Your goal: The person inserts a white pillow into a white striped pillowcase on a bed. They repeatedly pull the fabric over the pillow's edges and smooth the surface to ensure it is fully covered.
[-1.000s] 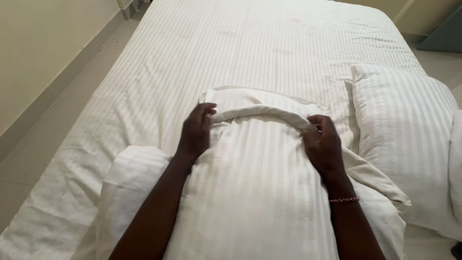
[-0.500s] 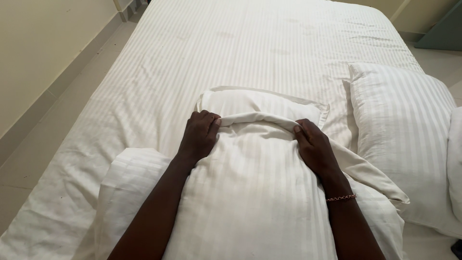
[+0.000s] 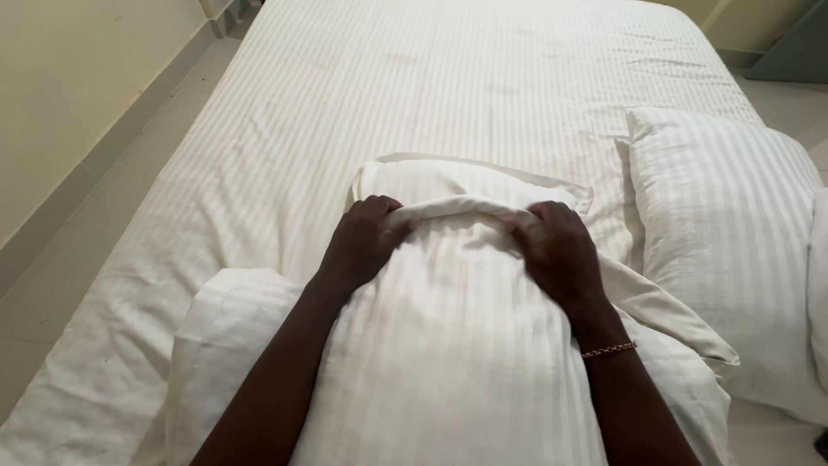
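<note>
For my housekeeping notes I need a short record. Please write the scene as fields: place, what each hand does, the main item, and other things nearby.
place: bed with white striped sheet, beside a cream wall
left hand: closed on the rolled edge of the pillowcase
right hand: closed on the same edge, a bracelet on its wrist
main item: white striped pillow lying under both hands, its far end showing past the rolled edge
nearby: second pillow at the right, floor at the left
</note>
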